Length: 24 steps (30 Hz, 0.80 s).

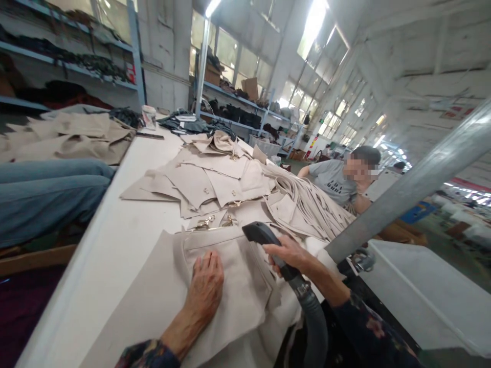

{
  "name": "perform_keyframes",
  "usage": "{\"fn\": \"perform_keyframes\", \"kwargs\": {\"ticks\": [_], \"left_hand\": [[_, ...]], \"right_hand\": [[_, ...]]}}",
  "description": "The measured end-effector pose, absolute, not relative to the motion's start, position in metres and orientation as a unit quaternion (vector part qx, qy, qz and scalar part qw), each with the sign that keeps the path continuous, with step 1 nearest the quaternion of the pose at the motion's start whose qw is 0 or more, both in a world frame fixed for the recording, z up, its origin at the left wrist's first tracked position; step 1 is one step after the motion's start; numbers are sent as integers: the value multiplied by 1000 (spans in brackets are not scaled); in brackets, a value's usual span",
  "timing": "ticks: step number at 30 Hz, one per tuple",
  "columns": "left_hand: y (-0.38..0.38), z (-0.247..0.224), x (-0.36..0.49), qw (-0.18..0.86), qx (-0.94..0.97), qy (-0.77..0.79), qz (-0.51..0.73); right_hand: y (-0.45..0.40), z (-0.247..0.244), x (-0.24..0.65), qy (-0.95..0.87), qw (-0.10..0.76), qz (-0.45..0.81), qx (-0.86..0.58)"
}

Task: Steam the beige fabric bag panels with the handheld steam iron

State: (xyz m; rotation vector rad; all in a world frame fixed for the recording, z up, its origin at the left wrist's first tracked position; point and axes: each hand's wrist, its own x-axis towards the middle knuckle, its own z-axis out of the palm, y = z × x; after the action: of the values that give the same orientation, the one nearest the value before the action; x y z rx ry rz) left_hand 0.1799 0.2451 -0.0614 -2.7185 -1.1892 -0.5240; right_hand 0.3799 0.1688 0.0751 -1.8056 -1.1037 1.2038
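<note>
My left hand (207, 286) lies flat on a beige bag panel (240, 286), fingers stretched out over the material below its folded top edge. To the right, my right hand (289, 254) is wrapped round a black vacuum hose handle (284, 268). Its flat nozzle (258, 232) points left over the panel's upper right corner. From the handle, a ribbed hose (314, 317) runs down toward me. Beyond the panel's top edge lie gold-coloured metal clasps (207, 222). Further back are stacked beige pieces (215, 179) with small metal fittings.
A bundle of long beige strips (307, 199) lies at the right. A slanting metal pole (414, 179) crosses the right side, above a white bin (429, 296). A person in a grey shirt (333, 176) sits beyond the strips. Someone's jean-clad legs (53, 189) are at the left.
</note>
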Motion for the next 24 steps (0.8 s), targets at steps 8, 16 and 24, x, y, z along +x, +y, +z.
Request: {"fn": "perform_keyframes", "kwargs": {"ticks": [8,16,24], "left_hand": [[268,-110,178,136,-898,-359,-215],[276,-115,176,122,-905,-361,-188],[277,-108,173,103,-917,-355,-148]], "right_hand": [[207,51,368,-427,318,486,-693],[219,72,376,-422,381,447,-691],[165,68,389,-411,353,507,-670]]}}
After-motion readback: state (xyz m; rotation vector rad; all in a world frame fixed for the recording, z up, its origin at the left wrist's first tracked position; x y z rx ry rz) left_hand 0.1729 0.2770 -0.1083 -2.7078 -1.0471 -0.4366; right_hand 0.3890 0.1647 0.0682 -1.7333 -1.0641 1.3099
